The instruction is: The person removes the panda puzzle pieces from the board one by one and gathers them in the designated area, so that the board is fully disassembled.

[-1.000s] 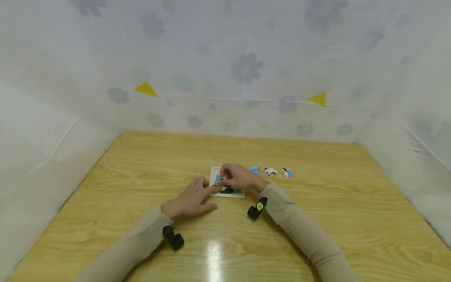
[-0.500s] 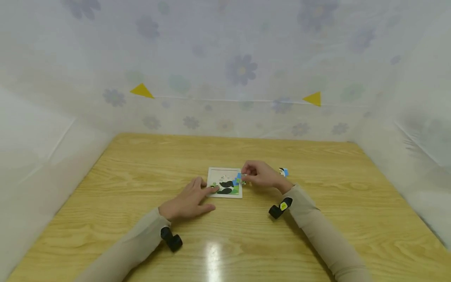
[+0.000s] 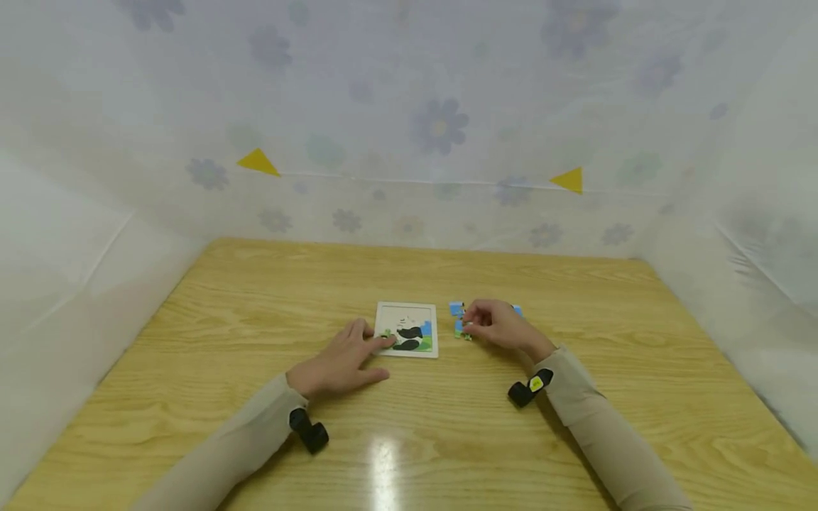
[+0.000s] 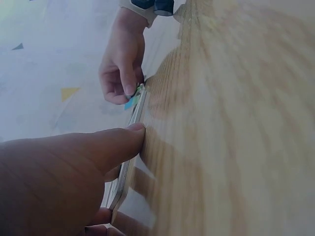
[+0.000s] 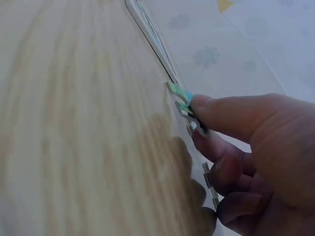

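**Two hands at a small picture puzzle**

The left hand (image 3: 339,362) is lying flat on the wooden table (image 3: 255,298), fingers straight, with its fingertips (image 3: 383,341) pressing on the near-left corner of the puzzle board (image 3: 409,312) — likely pinning the light tray so it is not sliding about. It is holding nothing.

The right hand (image 3: 501,325) is sitting just right of the board, its fingers curled and pinching a blue-and-green puzzle piece (image 3: 459,328) between thumb and fingertips; the right wrist view is showing the piece (image 5: 181,98) held on edge, low against the table. The piece is hanging apart from the board, out over bare wood rather than over the tray.

The board itself is lying near the middle of the table, already carrying a black, white and green picture across its near half, while its far part is looking pale and unfilled. Just beyond the right hand, loose pieces (image 3: 456,308) are lying on the table — another bit of blue is peeking out at the hand's far right, mostly hidden. A flowered white sheet (image 3: 441,128) is enclosing the table on three sides.
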Motion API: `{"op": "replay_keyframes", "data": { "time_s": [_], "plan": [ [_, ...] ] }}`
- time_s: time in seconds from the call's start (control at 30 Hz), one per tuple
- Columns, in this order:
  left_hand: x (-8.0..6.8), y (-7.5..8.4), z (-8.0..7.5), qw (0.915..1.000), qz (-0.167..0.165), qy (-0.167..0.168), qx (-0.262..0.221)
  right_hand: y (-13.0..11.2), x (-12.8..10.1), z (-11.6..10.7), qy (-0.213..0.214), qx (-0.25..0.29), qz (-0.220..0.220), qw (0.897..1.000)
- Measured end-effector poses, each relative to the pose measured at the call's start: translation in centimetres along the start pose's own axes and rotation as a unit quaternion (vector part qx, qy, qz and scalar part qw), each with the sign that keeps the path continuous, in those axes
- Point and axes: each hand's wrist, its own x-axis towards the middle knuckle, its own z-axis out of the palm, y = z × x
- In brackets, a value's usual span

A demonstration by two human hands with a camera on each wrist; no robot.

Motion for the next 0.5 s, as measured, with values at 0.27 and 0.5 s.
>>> {"op": "replay_keyframes", "data": {
  "time_s": [0.27,0.5],
  "plan": [
    [0.08,-0.03,-0.08,1.0,0.005,0.004,0.002,0.06,0.12,0.18,0.003,-0.021,0.006,1.0],
    [-0.15,0.13,-0.25,0.9999,0.009,0.006,-0.007,-0.18,0.23,0.5,0.019,-0.038,0.017,0.999]
  ]
}}
